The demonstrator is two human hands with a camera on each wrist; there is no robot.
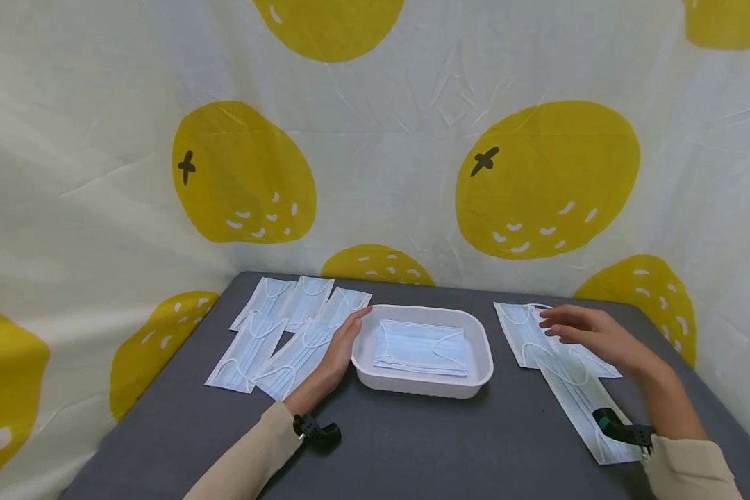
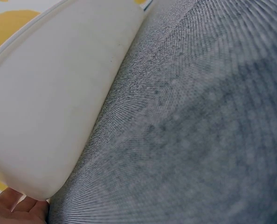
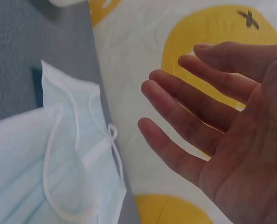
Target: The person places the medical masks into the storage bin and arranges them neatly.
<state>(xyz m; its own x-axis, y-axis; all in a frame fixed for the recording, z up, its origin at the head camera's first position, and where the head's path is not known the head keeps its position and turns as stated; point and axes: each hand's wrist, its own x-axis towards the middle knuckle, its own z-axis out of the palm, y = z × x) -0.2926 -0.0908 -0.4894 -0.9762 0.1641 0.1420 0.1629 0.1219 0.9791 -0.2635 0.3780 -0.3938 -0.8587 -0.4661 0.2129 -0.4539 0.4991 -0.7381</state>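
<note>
A white plastic tray (image 1: 421,387) stands mid-table with a light blue face mask (image 1: 415,345) lying inside, its ear loops showing. My left hand (image 1: 334,357) rests against the tray's left side with fingers extended; in the left wrist view only some fingers (image 2: 18,211) show at the tray's corner. On the right, my right hand (image 1: 600,337) hovers over several overlapping face masks (image 1: 578,390) and holds nothing. The right wrist view shows its fingers (image 3: 185,116) spread and slightly bent, apart from the masks (image 3: 31,163).
Several more face masks (image 1: 250,347) lie overlapping to the left of the tray, close to my left forearm. The dark grey table (image 1: 425,444) ends at a white curtain (image 1: 387,173) printed with yellow fruit, which hangs behind and along the sides.
</note>
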